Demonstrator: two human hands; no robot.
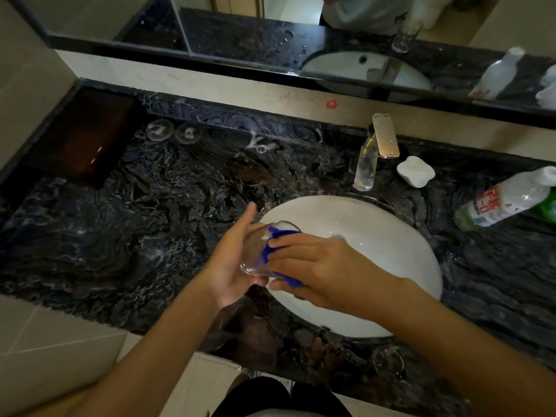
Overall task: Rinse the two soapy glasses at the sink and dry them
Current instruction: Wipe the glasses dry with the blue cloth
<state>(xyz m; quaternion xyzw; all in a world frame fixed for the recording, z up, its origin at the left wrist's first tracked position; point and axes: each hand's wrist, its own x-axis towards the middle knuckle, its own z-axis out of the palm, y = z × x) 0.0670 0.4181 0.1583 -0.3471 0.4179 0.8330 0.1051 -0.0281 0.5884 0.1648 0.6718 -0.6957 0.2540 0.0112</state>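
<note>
My left hand point(231, 263) cups a clear glass point(260, 251) tilted on its side over the left rim of the white sink point(400, 245). My right hand point(319, 266) presses a blue cloth point(270, 251) against and into the glass. A second clear glass point(388, 362) stands on the dark counter near the front edge, right of my right forearm. Two round glass pieces point(173, 130) lie at the back left of the counter.
A gold faucet point(376, 149) stands behind the sink, with a white soap dish point(416, 171) to its right. A plastic bottle point(505, 200) lies at the right on the wet black marble counter point(120, 230). A mirror point(270, 31) runs along the wall.
</note>
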